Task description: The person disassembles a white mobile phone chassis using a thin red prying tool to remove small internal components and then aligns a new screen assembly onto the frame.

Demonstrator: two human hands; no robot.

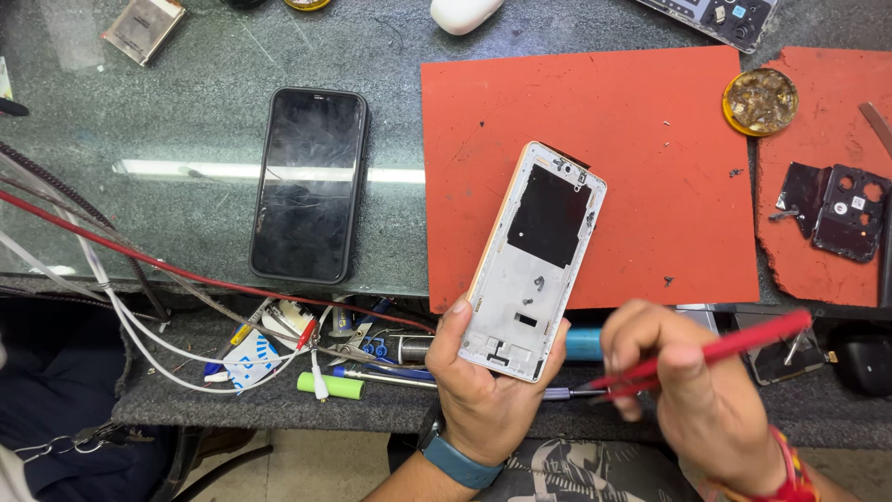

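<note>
A stripped phone frame [534, 265] is held in the left hand [483, 390], the fingers closed around its lower end, thumb on the near-left edge. The frame's inside face is turned up, and its long axis runs away from the hands, tilted slightly to the right, so that the upper end lies over the near edge of a red mat [650, 158] on the counter [186, 139].

Red tweezers [706, 358] are pinched in the right hand [697, 390], which is closed on them just right of the frame. The tips are pointed left toward the frame's lower right corner, near it but not seen to touch; the right hand is thus the nearer one to that corner.

Beyond the left hand and to its left, a black phone [308, 184] lies flat, well apart from the frame. A brass wool pot [760, 100] and a black cover plate [841, 209] lie beyond the right hand. Cables and small tools [307, 349] are crowded on the shelf left of the left hand. Bare mat is seen beyond the frame.
</note>
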